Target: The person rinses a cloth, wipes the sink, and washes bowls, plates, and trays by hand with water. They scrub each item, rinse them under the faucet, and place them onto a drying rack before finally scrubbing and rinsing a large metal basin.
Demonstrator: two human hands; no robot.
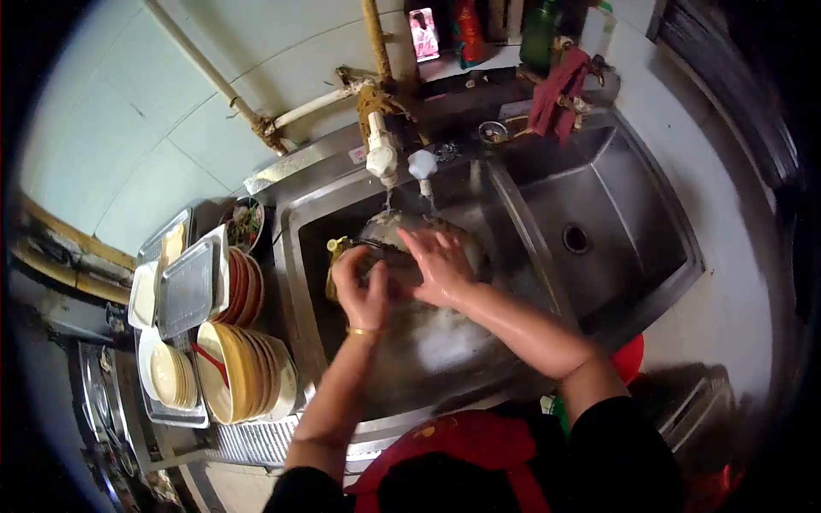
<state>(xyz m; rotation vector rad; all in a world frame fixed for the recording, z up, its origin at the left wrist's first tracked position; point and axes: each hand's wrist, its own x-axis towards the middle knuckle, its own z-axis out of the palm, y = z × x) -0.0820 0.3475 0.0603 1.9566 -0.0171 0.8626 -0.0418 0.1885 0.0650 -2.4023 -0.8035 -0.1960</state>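
My left hand [363, 289], a bracelet at its wrist, hovers over the left sink basin [310, 321] with curved fingers and the thumb apart. Nothing shows in its grasp. Beside it on the right is my right hand [438, 267], wet, palm down with fingers spread. Beneath and beyond both hands sits a large round metal vessel [457, 238], partly hidden by them. Water runs toward it from a white tap [381, 158], with a second tap [422, 167] alongside. Whitish foam [453, 338] covers part of the basin nearer my body. A yellow item [336, 246] lies left of my fingers.
Left of the sink stand stacked yellow bowls [231, 372], small plates [174, 376] and metal trays [186, 291]. The right basin [611, 201] has a drain [575, 239]. A red cloth [558, 94], a green bottle [539, 36] and a lit phone [423, 34] are at the back.
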